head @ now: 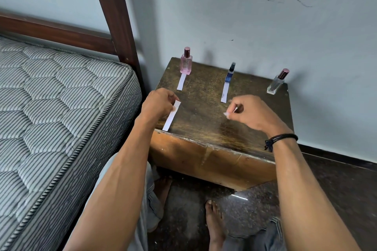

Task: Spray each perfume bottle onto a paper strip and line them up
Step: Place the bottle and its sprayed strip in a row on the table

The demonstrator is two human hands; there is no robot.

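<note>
Three perfume bottles stand along the back of the wooden side table (pixel 204 128): a pink bottle (pixel 186 63) at the left, a slim blue bottle (pixel 230 72) in the middle, a clear bottle (pixel 276 84) with a dark pink cap at the right. A paper strip (pixel 181 81) lies in front of the pink bottle and another strip (pixel 224 92) in front of the blue one. My left hand (pixel 158 104) pinches a third strip (pixel 172 115) near the table's front left corner. My right hand (pixel 247 113) pinches a small white strip (pixel 229 112), mostly hidden by its fingers.
A striped mattress (pixel 51 108) on a dark wooden bed frame (pixel 114 16) lies close to the table's left. The wall (pixel 265 16) stands right behind the bottles. My bare feet (pixel 214 224) are on the dark floor below the table's front edge.
</note>
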